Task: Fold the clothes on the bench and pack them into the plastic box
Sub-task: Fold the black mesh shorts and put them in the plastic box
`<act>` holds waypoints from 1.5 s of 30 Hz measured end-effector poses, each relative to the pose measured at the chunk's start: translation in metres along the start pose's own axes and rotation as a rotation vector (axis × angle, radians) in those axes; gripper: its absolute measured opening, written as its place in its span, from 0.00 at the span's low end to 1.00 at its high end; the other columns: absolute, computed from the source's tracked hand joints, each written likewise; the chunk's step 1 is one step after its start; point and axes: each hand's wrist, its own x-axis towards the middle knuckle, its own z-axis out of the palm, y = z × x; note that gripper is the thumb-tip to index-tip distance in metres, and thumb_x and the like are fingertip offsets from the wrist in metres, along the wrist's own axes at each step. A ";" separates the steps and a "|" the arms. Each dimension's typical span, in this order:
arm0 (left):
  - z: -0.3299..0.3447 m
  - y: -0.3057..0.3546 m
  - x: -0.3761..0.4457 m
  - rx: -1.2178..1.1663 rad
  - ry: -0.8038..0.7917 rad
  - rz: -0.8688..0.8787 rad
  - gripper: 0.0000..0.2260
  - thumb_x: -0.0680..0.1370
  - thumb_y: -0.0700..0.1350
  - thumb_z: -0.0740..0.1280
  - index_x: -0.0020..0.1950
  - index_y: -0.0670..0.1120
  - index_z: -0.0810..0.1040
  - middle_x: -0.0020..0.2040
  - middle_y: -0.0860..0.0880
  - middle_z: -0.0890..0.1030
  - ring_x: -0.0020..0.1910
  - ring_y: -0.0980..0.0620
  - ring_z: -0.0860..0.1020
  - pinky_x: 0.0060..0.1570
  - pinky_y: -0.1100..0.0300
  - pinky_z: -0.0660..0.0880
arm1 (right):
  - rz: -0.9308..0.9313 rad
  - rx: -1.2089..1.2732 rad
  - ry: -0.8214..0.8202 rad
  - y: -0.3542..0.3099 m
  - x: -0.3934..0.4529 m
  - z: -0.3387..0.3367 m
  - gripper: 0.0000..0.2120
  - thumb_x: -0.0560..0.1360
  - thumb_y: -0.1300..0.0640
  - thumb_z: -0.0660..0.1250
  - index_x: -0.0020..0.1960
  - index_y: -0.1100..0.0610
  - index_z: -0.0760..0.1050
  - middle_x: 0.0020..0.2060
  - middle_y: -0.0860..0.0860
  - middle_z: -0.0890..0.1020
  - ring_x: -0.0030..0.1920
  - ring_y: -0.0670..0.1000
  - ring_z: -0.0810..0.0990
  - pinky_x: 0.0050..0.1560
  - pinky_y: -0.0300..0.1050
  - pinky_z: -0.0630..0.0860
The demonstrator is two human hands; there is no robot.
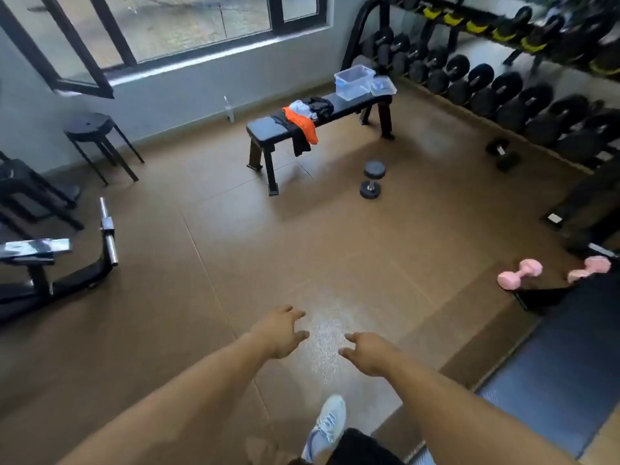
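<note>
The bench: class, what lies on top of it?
On the bench lie a heap of clothes, a clear plastic box and its lid. The padding beneath the clothes is hidden.

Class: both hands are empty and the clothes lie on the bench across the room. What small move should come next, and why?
Probably a step toward the bench. The left hand and right hand hang open over bare floor, far from the clothes heaped mid-bench and the plastic box at its far end.

You face a bench (265, 129) padded in smooth black vinyl with a soft sheen, heaped with limp cloth clothes (303, 117). On it stands a clear, glossy plastic box (354, 80). The brown floor (235, 229) looks matt and finely grained.
</note>
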 end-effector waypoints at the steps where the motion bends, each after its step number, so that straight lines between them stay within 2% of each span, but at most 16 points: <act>1: -0.016 -0.006 0.018 -0.024 0.020 -0.010 0.28 0.82 0.60 0.59 0.80 0.53 0.61 0.81 0.46 0.58 0.79 0.45 0.58 0.76 0.51 0.58 | -0.018 0.014 0.014 0.003 0.015 -0.018 0.31 0.83 0.40 0.57 0.81 0.53 0.59 0.79 0.51 0.64 0.78 0.55 0.64 0.76 0.49 0.62; 4: -0.058 -0.023 0.067 0.006 0.030 -0.087 0.28 0.81 0.63 0.58 0.79 0.54 0.62 0.80 0.47 0.61 0.78 0.45 0.60 0.75 0.46 0.61 | -0.006 -0.002 0.015 0.008 0.056 -0.078 0.29 0.84 0.42 0.56 0.81 0.53 0.58 0.79 0.50 0.63 0.78 0.54 0.63 0.76 0.48 0.62; 10: -0.114 -0.016 0.170 -0.044 -0.020 -0.127 0.32 0.80 0.61 0.61 0.80 0.47 0.60 0.78 0.44 0.64 0.77 0.43 0.63 0.76 0.48 0.59 | 0.027 0.008 -0.016 0.005 0.142 -0.181 0.31 0.83 0.41 0.57 0.82 0.52 0.56 0.80 0.51 0.62 0.79 0.56 0.62 0.77 0.51 0.60; 16: -0.208 0.009 0.316 0.017 0.025 0.032 0.30 0.80 0.59 0.63 0.78 0.46 0.62 0.77 0.44 0.67 0.76 0.45 0.64 0.75 0.52 0.60 | 0.061 -0.067 0.034 0.018 0.251 -0.299 0.31 0.83 0.43 0.58 0.81 0.55 0.58 0.78 0.54 0.65 0.77 0.58 0.65 0.74 0.51 0.64; 19: -0.268 0.025 0.390 0.047 -0.027 0.077 0.31 0.80 0.59 0.63 0.78 0.45 0.63 0.76 0.43 0.66 0.75 0.43 0.64 0.74 0.53 0.62 | 0.105 -0.063 0.049 0.025 0.300 -0.369 0.31 0.83 0.44 0.59 0.82 0.55 0.57 0.79 0.54 0.63 0.78 0.57 0.63 0.75 0.50 0.63; 25: -0.391 0.099 0.520 0.146 -0.015 0.245 0.30 0.80 0.59 0.63 0.78 0.47 0.64 0.75 0.43 0.67 0.73 0.42 0.66 0.70 0.51 0.66 | 0.147 0.022 0.116 0.047 0.386 -0.493 0.33 0.82 0.42 0.60 0.82 0.55 0.56 0.79 0.54 0.65 0.77 0.57 0.65 0.74 0.49 0.65; 28: -0.427 0.134 0.581 0.160 -0.074 0.304 0.29 0.81 0.57 0.63 0.79 0.46 0.62 0.76 0.43 0.66 0.73 0.42 0.66 0.70 0.53 0.65 | 0.177 0.019 0.111 0.071 0.432 -0.545 0.32 0.82 0.42 0.59 0.82 0.54 0.57 0.78 0.53 0.65 0.77 0.57 0.65 0.73 0.51 0.67; 34: -0.481 0.168 0.712 0.179 -0.141 0.182 0.29 0.80 0.56 0.63 0.78 0.45 0.63 0.75 0.41 0.67 0.73 0.41 0.67 0.71 0.53 0.65 | 0.184 0.043 0.079 0.140 0.526 -0.660 0.32 0.82 0.42 0.60 0.81 0.53 0.57 0.78 0.54 0.66 0.76 0.57 0.66 0.73 0.51 0.66; 38: -0.521 0.182 0.788 0.189 -0.138 0.071 0.30 0.79 0.57 0.62 0.79 0.49 0.61 0.77 0.44 0.64 0.76 0.42 0.62 0.71 0.44 0.66 | 0.157 0.005 0.042 0.182 0.568 -0.742 0.34 0.81 0.39 0.61 0.82 0.50 0.56 0.81 0.51 0.60 0.79 0.56 0.62 0.76 0.53 0.63; 40: -0.542 0.191 0.821 0.174 -0.115 0.045 0.29 0.79 0.57 0.63 0.79 0.52 0.61 0.76 0.47 0.64 0.77 0.43 0.59 0.70 0.40 0.65 | 0.145 -0.058 0.024 0.195 0.590 -0.780 0.34 0.81 0.39 0.60 0.82 0.50 0.55 0.81 0.52 0.58 0.79 0.57 0.59 0.77 0.53 0.60; 42: -0.561 0.200 0.852 0.135 -0.119 0.037 0.28 0.78 0.55 0.66 0.77 0.54 0.63 0.75 0.48 0.64 0.76 0.44 0.59 0.69 0.37 0.65 | 0.127 -0.092 0.009 0.203 0.616 -0.816 0.34 0.82 0.39 0.60 0.82 0.51 0.55 0.81 0.55 0.57 0.79 0.59 0.59 0.76 0.52 0.58; 45: -0.586 0.205 0.903 0.073 -0.103 0.049 0.27 0.75 0.55 0.69 0.73 0.54 0.69 0.70 0.48 0.69 0.74 0.45 0.62 0.66 0.37 0.68 | 0.108 -0.118 -0.019 0.206 0.663 -0.864 0.34 0.81 0.39 0.61 0.82 0.51 0.56 0.81 0.53 0.57 0.79 0.60 0.58 0.77 0.55 0.59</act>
